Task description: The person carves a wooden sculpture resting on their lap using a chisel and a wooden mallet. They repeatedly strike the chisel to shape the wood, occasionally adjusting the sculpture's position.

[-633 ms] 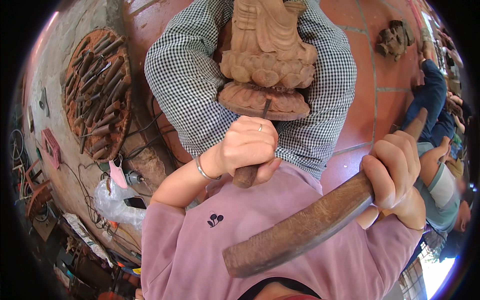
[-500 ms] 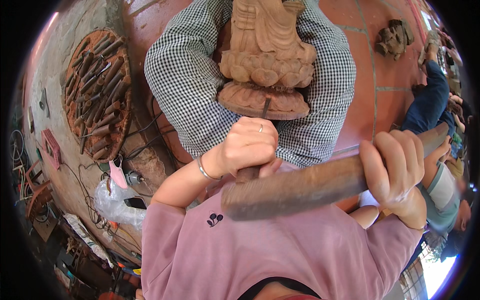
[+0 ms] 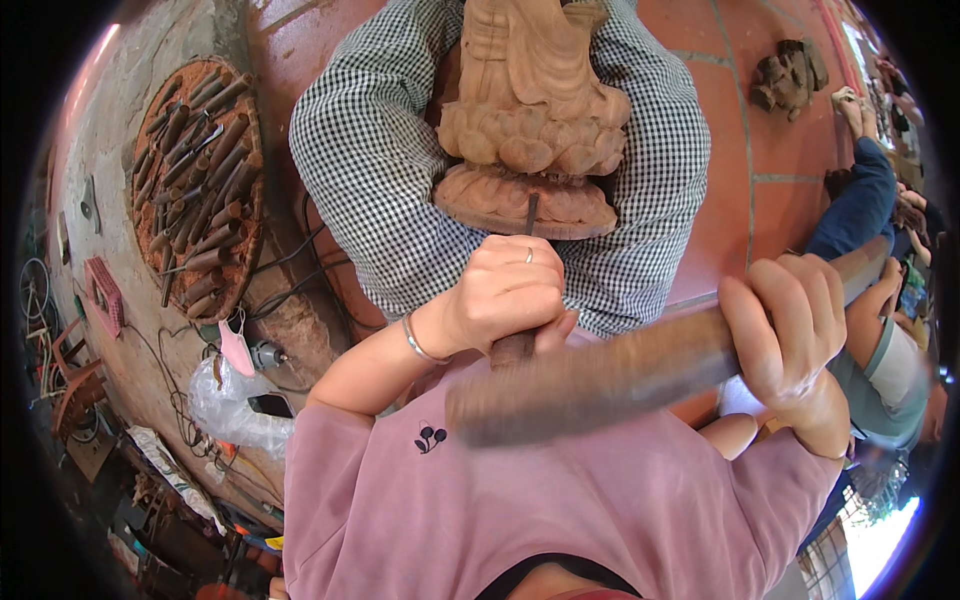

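A carved wooden statue (image 3: pixel 535 120) with a petalled base lies between my legs, its top cut off by the upper edge of the view. My left hand (image 3: pixel 510 295) is closed round the handle of a carving chisel (image 3: pixel 532 215), whose blade reaches the lower ring of petals. In my right hand (image 3: pixel 785 320) is a thick wooden mallet (image 3: pixel 610 385), gripped toward its narrower end. Its blurred broad end lies by the butt of the chisel handle; whether they touch I cannot tell.
To the left, a round basket (image 3: pixel 258 215) holds many chisels among wood shavings. Near it lie a clear plastic bag (image 3: pixel 225 410), a phone (image 3: pixel 270 405), a pink mask (image 3: pixel 236 350) and cables. A wood chunk (image 3: pixel 790 78) rests on the red tiles; another person (image 3: pixel 860 210) sits at far right.
The mallet's broad end has shifted very slightly and stays blurred. My left hand with the chisel has moved a little to the right. At far right, the other person's hands have shifted.
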`<state>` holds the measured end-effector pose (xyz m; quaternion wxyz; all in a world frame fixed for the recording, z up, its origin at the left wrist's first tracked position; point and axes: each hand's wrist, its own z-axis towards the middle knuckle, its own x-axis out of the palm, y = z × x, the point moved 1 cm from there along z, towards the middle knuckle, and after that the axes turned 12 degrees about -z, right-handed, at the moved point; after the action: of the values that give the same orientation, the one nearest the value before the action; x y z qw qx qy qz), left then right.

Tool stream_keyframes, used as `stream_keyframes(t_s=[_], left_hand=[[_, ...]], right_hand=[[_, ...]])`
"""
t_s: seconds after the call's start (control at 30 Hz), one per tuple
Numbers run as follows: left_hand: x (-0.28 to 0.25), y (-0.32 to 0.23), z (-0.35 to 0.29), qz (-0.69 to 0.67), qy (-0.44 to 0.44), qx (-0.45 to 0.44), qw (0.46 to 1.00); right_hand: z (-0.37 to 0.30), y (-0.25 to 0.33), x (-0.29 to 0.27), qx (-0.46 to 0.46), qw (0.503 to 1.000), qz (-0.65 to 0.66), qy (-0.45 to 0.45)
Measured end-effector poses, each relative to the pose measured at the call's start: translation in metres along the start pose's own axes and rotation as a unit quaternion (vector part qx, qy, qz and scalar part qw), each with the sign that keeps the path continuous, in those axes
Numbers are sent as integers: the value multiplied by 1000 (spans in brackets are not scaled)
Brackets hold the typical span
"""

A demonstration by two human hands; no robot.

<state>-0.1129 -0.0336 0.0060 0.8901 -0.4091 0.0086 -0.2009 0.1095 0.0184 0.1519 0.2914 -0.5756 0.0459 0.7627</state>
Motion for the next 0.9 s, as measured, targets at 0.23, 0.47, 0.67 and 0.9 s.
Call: stream_keyframes(t_s=[0.23,0.47,0.67,0.9], left_hand=[[1,-2,5,5,-15,-10,1000],[2,5,1,19,-8,29,999],[3,-7,4,5,6,7,1000],[-4,-2,11,5,-7,-22,1000]], right_hand=[[-1,-1,0,14,1000,-7,25],[-4,-4,6,10,999,-15,28],[-8,-2,8,8,999,28,-26],[-6,-7,6,16,999,9,-36]])
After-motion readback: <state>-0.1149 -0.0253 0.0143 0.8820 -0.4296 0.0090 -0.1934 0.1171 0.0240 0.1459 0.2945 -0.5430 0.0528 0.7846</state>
